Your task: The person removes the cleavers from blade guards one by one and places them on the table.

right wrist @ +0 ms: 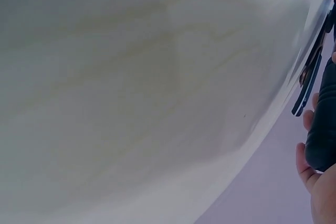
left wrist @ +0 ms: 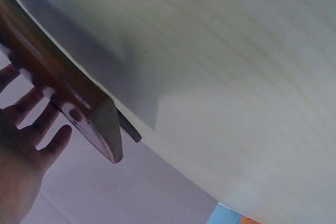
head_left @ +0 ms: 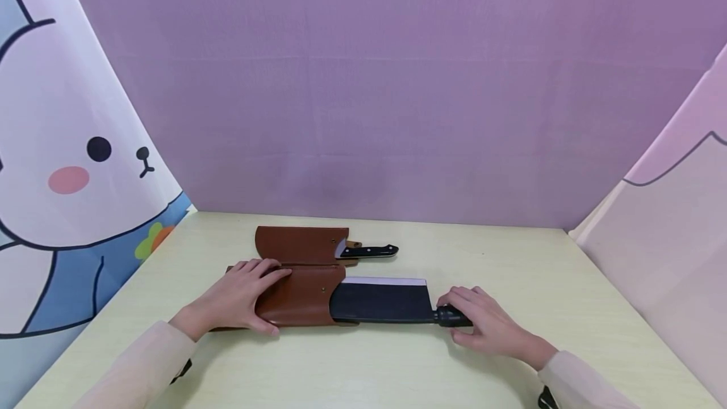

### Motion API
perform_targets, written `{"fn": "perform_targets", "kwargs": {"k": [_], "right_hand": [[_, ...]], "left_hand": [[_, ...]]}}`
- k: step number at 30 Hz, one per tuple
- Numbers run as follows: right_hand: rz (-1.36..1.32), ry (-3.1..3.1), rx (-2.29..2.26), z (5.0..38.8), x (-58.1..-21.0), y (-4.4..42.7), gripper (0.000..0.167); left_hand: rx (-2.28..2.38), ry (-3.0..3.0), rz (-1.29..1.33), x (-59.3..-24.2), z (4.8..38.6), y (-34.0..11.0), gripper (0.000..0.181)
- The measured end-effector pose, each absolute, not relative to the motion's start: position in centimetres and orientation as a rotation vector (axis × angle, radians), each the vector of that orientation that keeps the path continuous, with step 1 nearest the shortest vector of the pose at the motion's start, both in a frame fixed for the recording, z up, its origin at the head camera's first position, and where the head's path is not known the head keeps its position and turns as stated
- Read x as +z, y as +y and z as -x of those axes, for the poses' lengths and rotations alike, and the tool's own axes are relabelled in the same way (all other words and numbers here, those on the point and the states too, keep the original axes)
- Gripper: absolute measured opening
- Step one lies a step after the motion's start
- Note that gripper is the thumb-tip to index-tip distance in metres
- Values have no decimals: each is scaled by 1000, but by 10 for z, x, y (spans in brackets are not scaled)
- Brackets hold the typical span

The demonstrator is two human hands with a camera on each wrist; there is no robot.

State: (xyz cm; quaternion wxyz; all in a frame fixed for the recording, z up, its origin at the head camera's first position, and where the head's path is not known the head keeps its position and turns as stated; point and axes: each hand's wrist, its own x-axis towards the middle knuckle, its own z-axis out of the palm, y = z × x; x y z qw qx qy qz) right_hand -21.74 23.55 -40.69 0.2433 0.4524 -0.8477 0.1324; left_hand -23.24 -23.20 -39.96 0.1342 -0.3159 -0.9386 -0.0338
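Brown leather hides only part of the cleaver [head_left: 380,302]: its far end is out of sight inside the big sheath [head_left: 303,298], while a broad stretch of dark blade and the handle [head_left: 451,316] stick out to the right of that sheath. From where I stand, the work looks roughly midway. Blade and sheath are lined up and joined, so that much is done; what's left, I'd judge, hangs on the bare stretch, though whether it is going in or coming out I can't tell.

On the big sheath's left half rests the left grip [head_left: 241,292], fingers spread over it, thumb at its near edge, seemingly to steady it. Off to the big sheath's right, the right grip [head_left: 491,320] has fingers and thumb wrapped round the handle.

Just beyond the big sheath, on the same table [head_left: 568,283], lies the small sheath [head_left: 298,245] with the small knife [head_left: 375,251] in it, only a handle and a sliver of metal showing. Neither grip holds that pair; it looks settled.
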Motion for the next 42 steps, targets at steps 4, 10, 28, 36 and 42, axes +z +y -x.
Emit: {"fn": "perform_targets", "kwargs": {"k": [4, 10, 28, 36, 42], "right_hand": [[-1239, -2315, 357, 218, -407, 237, 46], [-1253, -2289, 383, 218, -407, 241, 46], [-1197, -2336, 411, 216, -408, 255, 47], [-1181, -2341, 416, 217, -407, 264, 49], [-1154, -2358, 408, 217, -408, 271, 48]], "left_hand": [[-95, -2733, 916, -399, 232, -232, 104], [-97, -2749, 909, -398, 232, -232, 105], [-92, -2712, 916, -399, 232, -235, 104], [-109, -2707, 923, -401, 232, -237, 103], [-127, -2703, 928, -402, 232, -238, 103]]}}
